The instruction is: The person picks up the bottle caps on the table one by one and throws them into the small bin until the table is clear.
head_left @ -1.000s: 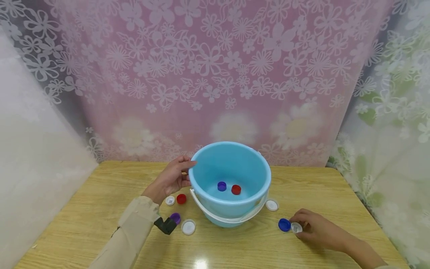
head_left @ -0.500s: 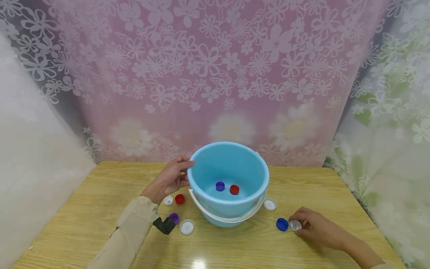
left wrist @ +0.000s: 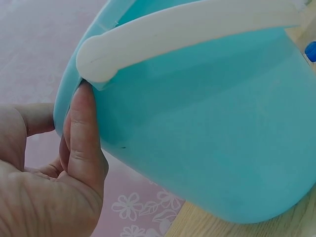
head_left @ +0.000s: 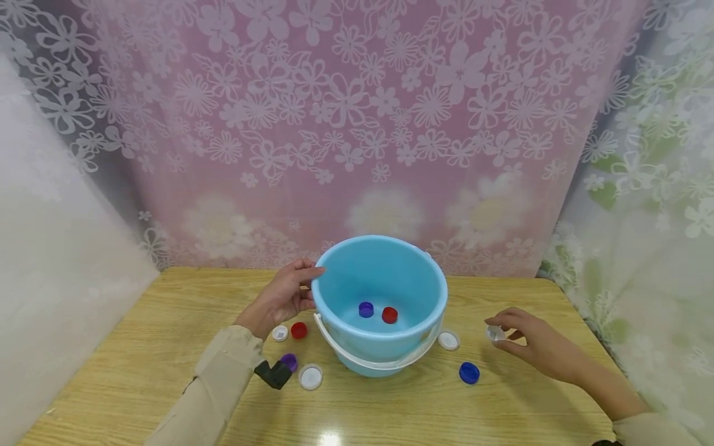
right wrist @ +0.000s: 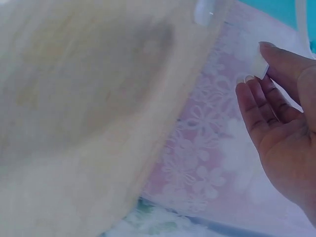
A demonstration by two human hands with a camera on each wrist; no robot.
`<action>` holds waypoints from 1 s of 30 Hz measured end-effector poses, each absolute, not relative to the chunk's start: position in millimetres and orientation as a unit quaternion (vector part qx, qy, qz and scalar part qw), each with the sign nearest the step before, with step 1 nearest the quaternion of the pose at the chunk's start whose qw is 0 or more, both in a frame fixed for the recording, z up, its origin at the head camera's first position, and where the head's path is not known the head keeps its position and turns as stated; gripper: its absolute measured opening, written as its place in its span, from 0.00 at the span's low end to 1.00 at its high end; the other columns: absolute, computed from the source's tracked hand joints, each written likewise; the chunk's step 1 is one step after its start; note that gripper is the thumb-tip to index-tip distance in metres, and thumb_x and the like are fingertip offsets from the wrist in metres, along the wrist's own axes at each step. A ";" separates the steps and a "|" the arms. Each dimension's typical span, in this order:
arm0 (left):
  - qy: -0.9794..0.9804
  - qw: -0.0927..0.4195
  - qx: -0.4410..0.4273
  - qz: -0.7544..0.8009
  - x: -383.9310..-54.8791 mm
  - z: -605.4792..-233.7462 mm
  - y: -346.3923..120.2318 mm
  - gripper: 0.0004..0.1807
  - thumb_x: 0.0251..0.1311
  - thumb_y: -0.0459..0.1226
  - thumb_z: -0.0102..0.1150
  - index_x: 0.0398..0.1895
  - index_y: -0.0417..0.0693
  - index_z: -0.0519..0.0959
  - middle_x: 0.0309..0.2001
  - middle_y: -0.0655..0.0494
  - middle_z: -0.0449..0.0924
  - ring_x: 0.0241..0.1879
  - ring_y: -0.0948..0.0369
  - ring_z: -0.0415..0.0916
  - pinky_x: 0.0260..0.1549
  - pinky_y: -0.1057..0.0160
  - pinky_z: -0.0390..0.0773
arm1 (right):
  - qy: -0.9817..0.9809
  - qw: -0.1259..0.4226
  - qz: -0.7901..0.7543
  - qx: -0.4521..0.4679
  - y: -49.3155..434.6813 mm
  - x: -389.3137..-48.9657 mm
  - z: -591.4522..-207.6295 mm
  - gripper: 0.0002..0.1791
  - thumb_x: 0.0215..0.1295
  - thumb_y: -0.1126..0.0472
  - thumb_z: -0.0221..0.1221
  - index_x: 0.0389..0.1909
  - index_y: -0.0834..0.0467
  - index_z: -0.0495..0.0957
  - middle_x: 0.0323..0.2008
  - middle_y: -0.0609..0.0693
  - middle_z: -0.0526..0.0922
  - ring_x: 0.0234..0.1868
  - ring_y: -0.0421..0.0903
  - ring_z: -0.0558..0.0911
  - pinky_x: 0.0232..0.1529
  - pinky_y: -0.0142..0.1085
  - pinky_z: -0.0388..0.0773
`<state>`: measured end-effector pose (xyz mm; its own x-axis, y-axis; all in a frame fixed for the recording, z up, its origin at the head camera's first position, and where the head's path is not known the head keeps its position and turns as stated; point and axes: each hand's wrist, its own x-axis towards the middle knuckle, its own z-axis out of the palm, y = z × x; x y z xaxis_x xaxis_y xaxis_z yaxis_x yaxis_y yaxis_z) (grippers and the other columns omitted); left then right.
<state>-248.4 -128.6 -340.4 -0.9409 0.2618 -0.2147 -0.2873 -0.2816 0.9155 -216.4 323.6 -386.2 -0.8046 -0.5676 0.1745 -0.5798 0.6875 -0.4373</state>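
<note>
A light blue bucket stands on the wooden table with its white handle folded down in front. My left hand grips the bucket's left rim, thumb over the edge and fingers outside. In the left wrist view, a fingertip lies just below the handle's pivot. Right of the bucket, my right hand pinches a white bottle cap above the table. The right wrist view shows this cap partly, between thumb and fingers. A purple cap and a red cap lie inside the bucket.
Right of the bucket lie a white cap and a blue cap. On the left are a small white cap, a red cap, a purple cap and a larger white cap. A flowered curtain hangs behind.
My right hand has lifted the white cap from beside the blue one, up and away from me. My left hand stays on the bucket's rim.
</note>
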 end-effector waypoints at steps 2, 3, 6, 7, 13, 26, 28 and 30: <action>0.575 0.173 -0.011 0.800 -248.4 -340.4 -128.1 0.10 0.66 0.38 0.56 0.40 0.45 0.65 0.27 0.49 0.71 0.16 0.61 0.77 0.19 0.66 0.81 | -0.916 0.032 0.241 0.319 322.1 -218.2 -380.8 0.19 0.65 0.59 0.60 0.56 0.60 0.75 0.50 0.52 0.74 0.43 0.45 0.78 0.37 0.34 0.80; 0.574 0.174 -0.010 0.800 -248.5 -340.5 -127.9 0.10 0.66 0.38 0.56 0.40 0.45 0.65 0.28 0.49 0.71 0.16 0.61 0.77 0.19 0.66 0.81 | -0.915 0.041 0.241 0.322 321.0 -219.3 -378.1 0.19 0.65 0.60 0.60 0.56 0.60 0.75 0.50 0.52 0.74 0.42 0.45 0.78 0.37 0.34 0.80; 0.574 0.172 -0.007 0.800 -248.8 -340.7 -127.8 0.10 0.66 0.37 0.56 0.40 0.45 0.65 0.27 0.50 0.71 0.15 0.61 0.76 0.19 0.66 0.81 | -0.909 0.064 0.242 0.334 316.4 -223.2 -369.7 0.19 0.65 0.64 0.60 0.57 0.61 0.74 0.50 0.52 0.74 0.42 0.44 0.78 0.37 0.33 0.80; 0.574 0.172 -0.007 0.801 -248.7 -340.5 -127.8 0.10 0.66 0.37 0.56 0.40 0.45 0.65 0.27 0.50 0.71 0.15 0.62 0.76 0.19 0.66 0.81 | -0.908 0.071 0.241 0.336 314.4 -224.9 -366.8 0.19 0.65 0.64 0.60 0.57 0.61 0.74 0.50 0.52 0.74 0.41 0.44 0.79 0.37 0.33 0.80; 0.571 0.170 -0.007 0.803 -248.8 -341.0 -129.0 0.11 0.65 0.37 0.57 0.39 0.45 0.65 0.26 0.50 0.70 0.14 0.62 0.76 0.18 0.66 0.81 | -0.903 0.093 0.261 0.329 300.7 -235.0 -347.3 0.20 0.65 0.64 0.60 0.57 0.64 0.74 0.50 0.55 0.77 0.40 0.46 0.82 0.39 0.35 0.82; 0.571 0.178 -0.011 0.801 -251.0 -342.0 -129.5 0.11 0.66 0.38 0.57 0.40 0.45 0.64 0.28 0.49 0.71 0.16 0.61 0.76 0.19 0.66 0.81 | -0.891 0.165 0.304 0.294 266.3 -253.2 -312.8 0.21 0.66 0.60 0.61 0.59 0.59 0.74 0.52 0.53 0.76 0.43 0.50 0.81 0.43 0.35 0.80; 0.572 0.180 -0.011 0.800 -250.9 -341.4 -129.4 0.12 0.66 0.38 0.57 0.41 0.45 0.64 0.28 0.49 0.71 0.16 0.61 0.76 0.19 0.66 0.81 | -0.882 0.186 0.315 0.297 258.1 -255.9 -309.3 0.21 0.64 0.61 0.62 0.57 0.59 0.75 0.51 0.51 0.76 0.42 0.48 0.81 0.44 0.31 0.79; 0.572 0.182 -0.011 0.799 -251.2 -341.1 -129.6 0.12 0.66 0.38 0.57 0.42 0.45 0.64 0.28 0.49 0.72 0.16 0.61 0.77 0.19 0.66 0.81 | -0.877 0.200 0.318 0.299 249.0 -258.1 -306.3 0.20 0.63 0.60 0.63 0.56 0.58 0.76 0.50 0.49 0.77 0.41 0.46 0.81 0.44 0.27 0.78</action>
